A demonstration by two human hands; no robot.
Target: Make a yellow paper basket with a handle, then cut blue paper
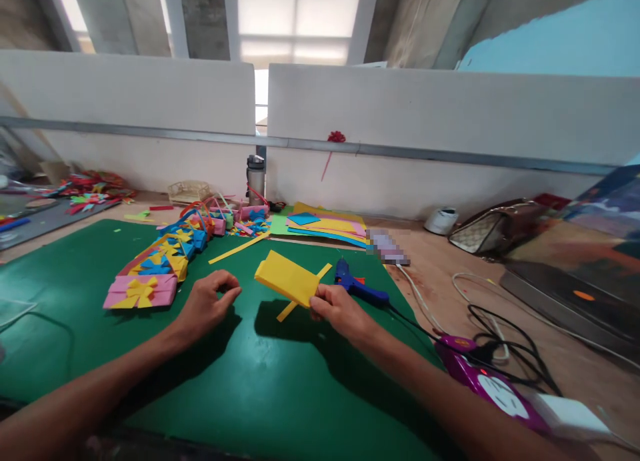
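In the head view a small yellow folded-paper packet (287, 279) is held above the green mat, tilted. My right hand (337, 307) pinches its right end between thumb and fingers. A thin yellow paper strip (286, 311) crosses behind the packet, sticking out above and below it. To the left, my left hand (213, 301) hovers apart from the packet, its fingers curled and the thumb close to the index finger, with nothing visible in them. Beside my right hand a blue glue gun (363, 289) lies on the mat.
Pink, yellow and blue paper gift boxes (143, 292) with bows line the left. Another yellow strip (239, 247) and stacked coloured paper (325, 222) lie farther back. A grey bottle (255, 181) stands by the wall. At right are a purple power strip (493, 384) and loose cables.
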